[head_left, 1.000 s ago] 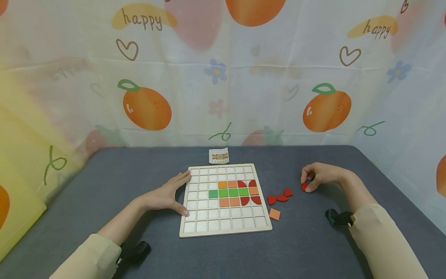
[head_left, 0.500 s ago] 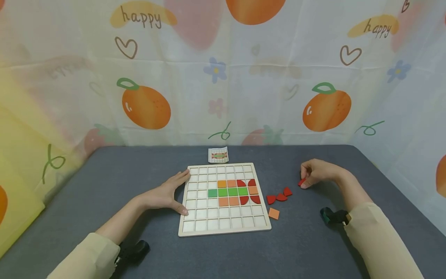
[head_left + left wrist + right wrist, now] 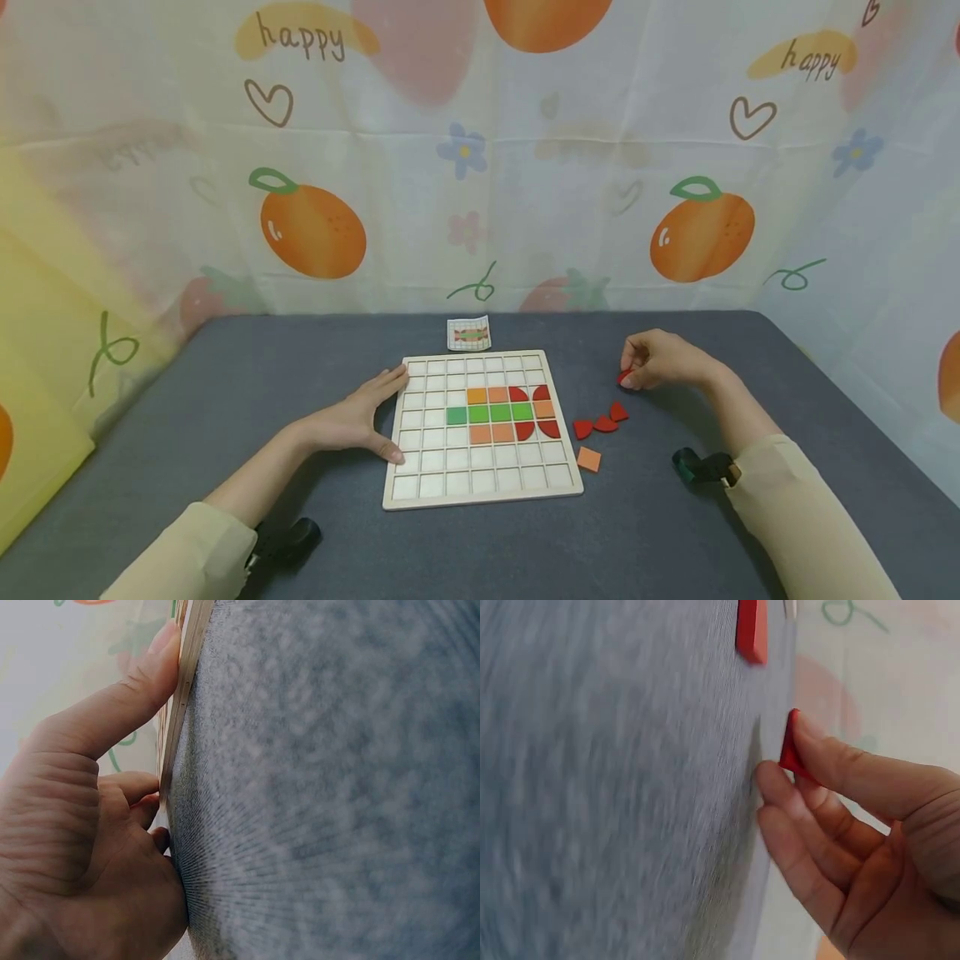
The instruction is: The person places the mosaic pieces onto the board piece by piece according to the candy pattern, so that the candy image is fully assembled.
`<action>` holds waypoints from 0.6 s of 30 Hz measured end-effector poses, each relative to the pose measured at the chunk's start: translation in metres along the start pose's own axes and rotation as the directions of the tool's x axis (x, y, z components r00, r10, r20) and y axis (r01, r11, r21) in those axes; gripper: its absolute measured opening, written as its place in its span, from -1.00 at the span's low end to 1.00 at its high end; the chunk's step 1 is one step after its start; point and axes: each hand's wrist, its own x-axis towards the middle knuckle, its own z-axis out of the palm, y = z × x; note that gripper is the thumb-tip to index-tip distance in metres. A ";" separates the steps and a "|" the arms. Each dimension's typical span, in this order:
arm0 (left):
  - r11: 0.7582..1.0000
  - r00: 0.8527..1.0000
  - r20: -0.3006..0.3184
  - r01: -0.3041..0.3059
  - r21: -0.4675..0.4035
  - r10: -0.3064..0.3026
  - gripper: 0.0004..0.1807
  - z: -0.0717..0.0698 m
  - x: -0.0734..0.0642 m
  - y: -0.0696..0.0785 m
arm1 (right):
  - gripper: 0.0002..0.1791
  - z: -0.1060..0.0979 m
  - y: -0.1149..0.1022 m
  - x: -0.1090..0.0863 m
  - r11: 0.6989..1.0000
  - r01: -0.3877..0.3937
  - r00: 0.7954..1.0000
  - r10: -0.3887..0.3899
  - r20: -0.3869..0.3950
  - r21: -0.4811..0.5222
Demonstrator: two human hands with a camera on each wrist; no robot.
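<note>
A wooden grid board (image 3: 480,483) lies on the dark table, with orange, green and red tiles set in several of its cells. My left hand (image 3: 352,421) rests along the board's left edge, thumb and fingers spread; in the left wrist view its thumb (image 3: 127,705) touches the wooden rim. To the right of the board, my right hand (image 3: 663,362) pinches a red quarter-round tile (image 3: 791,746) between thumb and fingers, above the table. Three loose red tiles (image 3: 606,425) and an orange square tile (image 3: 588,459) lie between that hand and the board.
Behind the board lies a small pattern card (image 3: 468,334) with a printed grid design. A printed curtain (image 3: 570,167) hangs behind the grey table (image 3: 300,350). Black wrist devices (image 3: 701,468) sit at both sleeves.
My right hand has lifted the red tile and carried it leftward and slightly away, toward the board. The left hand stays in place at the board's edge.
</note>
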 end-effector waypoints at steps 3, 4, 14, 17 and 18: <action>1.000 1.000 -0.001 0.001 -0.007 -0.001 0.36 -0.001 -0.001 0.001 | -0.80 0.004 -0.010 0.004 1.000 0.015 1.000 -0.014 -0.025 0.017; 1.000 1.000 -0.002 0.002 -0.007 -0.002 0.36 -0.002 -0.001 0.001 | -0.80 0.005 -0.013 0.005 0.999 0.022 0.999 -0.021 -0.031 0.025; 1.000 1.000 -0.001 0.007 0.003 -0.007 0.36 -0.001 -0.001 0.003 | -0.84 0.022 -0.039 0.024 0.995 0.089 0.994 -0.086 -0.068 0.041; 1.000 1.000 0.000 0.008 0.007 -0.008 0.37 -0.001 -0.001 0.002 | -0.82 0.028 -0.048 0.029 0.992 0.121 0.991 -0.119 -0.058 0.033; 1.000 1.000 0.000 0.008 0.009 -0.008 0.37 0.000 0.000 0.002 | -0.81 0.030 -0.052 0.030 0.990 0.135 0.990 -0.133 -0.055 0.033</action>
